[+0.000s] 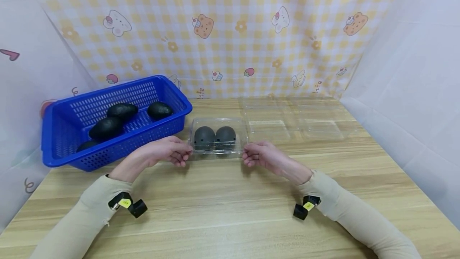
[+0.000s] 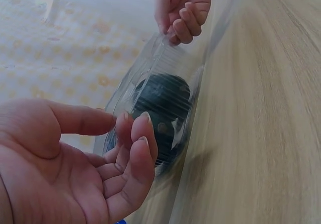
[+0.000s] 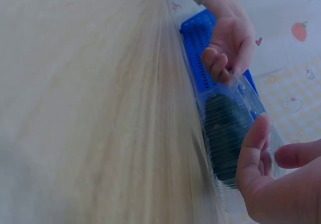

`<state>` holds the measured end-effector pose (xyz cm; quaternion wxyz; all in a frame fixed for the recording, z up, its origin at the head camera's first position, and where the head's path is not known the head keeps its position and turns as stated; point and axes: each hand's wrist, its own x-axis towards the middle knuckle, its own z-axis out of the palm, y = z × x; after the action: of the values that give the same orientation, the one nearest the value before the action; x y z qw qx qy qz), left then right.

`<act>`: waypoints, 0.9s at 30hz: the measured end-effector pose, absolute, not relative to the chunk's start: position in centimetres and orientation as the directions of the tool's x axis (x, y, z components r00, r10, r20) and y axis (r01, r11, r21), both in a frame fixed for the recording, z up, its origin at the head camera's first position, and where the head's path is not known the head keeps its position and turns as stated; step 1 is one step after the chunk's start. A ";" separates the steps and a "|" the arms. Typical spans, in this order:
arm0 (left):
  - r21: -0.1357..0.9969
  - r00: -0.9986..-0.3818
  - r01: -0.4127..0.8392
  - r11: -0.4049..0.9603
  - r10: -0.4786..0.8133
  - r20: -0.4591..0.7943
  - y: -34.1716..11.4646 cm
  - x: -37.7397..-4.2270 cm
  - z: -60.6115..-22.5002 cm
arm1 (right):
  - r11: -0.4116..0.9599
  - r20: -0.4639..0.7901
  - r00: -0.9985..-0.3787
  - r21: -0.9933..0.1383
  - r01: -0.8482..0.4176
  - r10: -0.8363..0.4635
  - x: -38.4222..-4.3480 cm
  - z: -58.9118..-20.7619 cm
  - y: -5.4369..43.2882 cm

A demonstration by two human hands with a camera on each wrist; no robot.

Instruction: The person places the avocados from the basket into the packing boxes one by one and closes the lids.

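A clear plastic clamshell box [image 1: 218,156] stands mid-table with its lid down. Inside it two dark avocados [image 1: 204,138] sit side by side. At the box's left front corner, my left hand [image 1: 169,152] pinches the rim between thumb and curled fingers. My right hand [image 1: 267,157] pinches the rim at the opposite front corner, as the right wrist view also shows with its thumb and fingers [image 3: 255,146] at the edge. Through the ribbed plastic side, the left wrist view shows a dark avocado [image 2: 163,98].
A blue perforated basket [image 1: 118,87] with several avocados [image 1: 122,111] stands at the left, beside my left forearm. Behind and right of the box lie clear plastic containers [image 1: 267,125] [image 1: 320,127]. A patterned curtain [image 1: 233,51] hangs at the table's back edge.
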<state>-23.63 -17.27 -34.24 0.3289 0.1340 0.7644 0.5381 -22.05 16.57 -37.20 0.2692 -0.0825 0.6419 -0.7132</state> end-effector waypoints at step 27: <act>0.908 -0.782 -0.252 0.334 0.483 -0.395 -16.4 -23.6 -34.5 | -0.208 -0.239 -0.864 -0.910 0.359 -0.443 -22.1 -37.3 13.7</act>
<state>-23.57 -16.36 -34.51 0.3214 0.0770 0.7510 0.5717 -22.12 13.73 -37.30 0.2584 -0.0368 0.5737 -0.7763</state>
